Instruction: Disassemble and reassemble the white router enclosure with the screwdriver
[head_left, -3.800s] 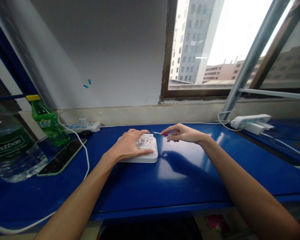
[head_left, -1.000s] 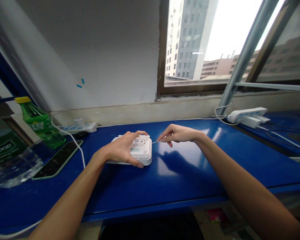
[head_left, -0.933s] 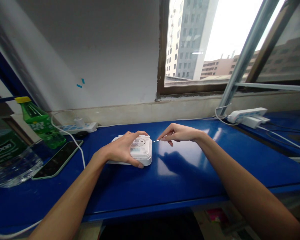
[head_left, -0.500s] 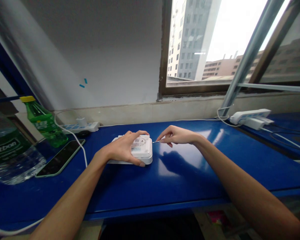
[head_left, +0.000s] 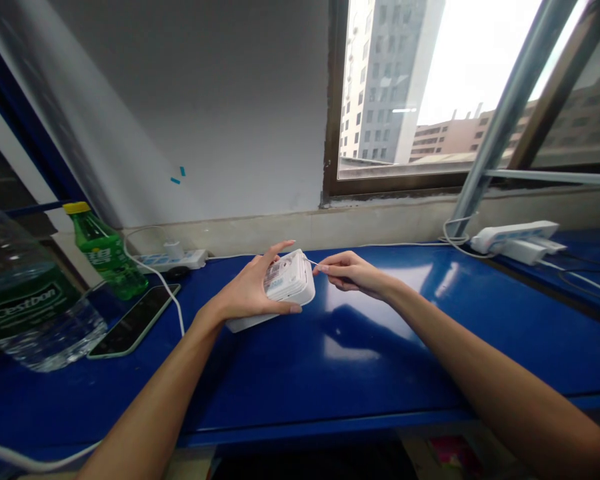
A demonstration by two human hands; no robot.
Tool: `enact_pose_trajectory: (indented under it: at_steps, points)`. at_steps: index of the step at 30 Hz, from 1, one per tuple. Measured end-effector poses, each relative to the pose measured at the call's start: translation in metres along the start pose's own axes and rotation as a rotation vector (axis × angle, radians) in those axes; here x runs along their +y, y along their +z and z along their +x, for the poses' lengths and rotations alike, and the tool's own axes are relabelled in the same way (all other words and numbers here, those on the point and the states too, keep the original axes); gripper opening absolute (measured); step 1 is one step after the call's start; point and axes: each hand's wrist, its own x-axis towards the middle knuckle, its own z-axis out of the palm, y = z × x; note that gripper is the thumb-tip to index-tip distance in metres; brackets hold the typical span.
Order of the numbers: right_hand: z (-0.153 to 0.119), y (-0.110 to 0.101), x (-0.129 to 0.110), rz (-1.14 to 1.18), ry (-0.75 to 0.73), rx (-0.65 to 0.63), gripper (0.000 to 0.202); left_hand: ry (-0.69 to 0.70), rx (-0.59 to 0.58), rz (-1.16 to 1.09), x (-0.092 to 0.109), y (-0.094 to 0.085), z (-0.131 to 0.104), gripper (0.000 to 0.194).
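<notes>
A white plastic device point(head_left: 291, 283) with rounded corners and a printed label is tilted, its right end raised off the blue tabletop. My left hand point(head_left: 253, 287) is wrapped over it, thumb along the near side and fingers across the far side, hiding its left part. Between the thumb and fingers of my right hand point(head_left: 351, 272) is a thin metal pin point(head_left: 310, 261). The pin's tip touches the device's right end near the top edge; whether it sits inside a hole I cannot tell.
Left of the device lie a phone point(head_left: 135, 320), a green soda bottle point(head_left: 105, 257) and a large water bottle point(head_left: 35, 307). A white cable point(head_left: 173, 293) runs past the phone. Power strips stand at the back left point(head_left: 193, 259) and right point(head_left: 515, 239). A metal post point(head_left: 500, 120) rises before the window.
The device's right end has been lifted and tilted by my left hand. My right hand and the pin have stayed at that end, now higher on it. The camera view has shifted slightly.
</notes>
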Motion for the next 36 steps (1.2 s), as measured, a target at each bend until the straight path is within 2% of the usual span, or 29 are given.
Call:
enact_pose_trajectory:
  at_steps: [4,7,13,15,18,21,23,25,27,30,33,36]
  points:
    - [-0.005,-0.004,-0.010,-0.159,0.105,-0.107,0.042,0.009,-0.090,0.093,0.004,0.010,0.003,0.118]
    - [-0.010,-0.011,-0.018,-0.253,0.124,-0.092,0.044,-0.032,-0.126,0.171,0.007,0.017,0.006,0.119]
    - [-0.015,-0.018,-0.024,-0.362,0.130,-0.062,0.047,-0.103,-0.099,0.282,0.003,0.024,0.008,0.119]
    - [-0.016,-0.017,-0.025,-0.380,0.120,-0.067,0.048,-0.104,-0.117,0.261,-0.004,0.018,0.006,0.119]
    - [-0.016,-0.016,-0.027,-0.391,0.108,-0.083,0.049,-0.096,-0.211,0.236,-0.018,-0.002,0.000,0.115]
    - [-0.017,-0.015,-0.028,-0.407,0.121,-0.098,0.052,-0.184,-0.310,0.258,-0.027,-0.018,-0.006,0.108]
    - [-0.017,-0.015,-0.027,-0.435,0.131,-0.106,0.055,-0.210,-0.288,0.295,-0.026,-0.019,-0.006,0.110]
    - [-0.016,-0.015,-0.027,-0.466,0.139,-0.114,0.056,-0.268,-0.215,0.395,-0.021,-0.012,-0.003,0.110]
    - [-0.016,-0.015,-0.026,-0.486,0.136,-0.124,0.057,-0.369,-0.127,0.512,-0.013,-0.002,0.000,0.097]
    - [-0.016,-0.014,-0.027,-0.512,0.109,-0.169,0.056,-0.440,-0.048,0.569,-0.006,0.004,0.004,0.083]
    - [-0.016,-0.011,-0.028,-0.542,0.113,-0.249,0.053,-0.363,0.018,0.548,-0.007,0.003,0.004,0.077]
    - [-0.015,-0.010,-0.029,-0.570,0.124,-0.259,0.051,-0.219,-0.011,0.477,-0.012,0.003,0.003,0.077]
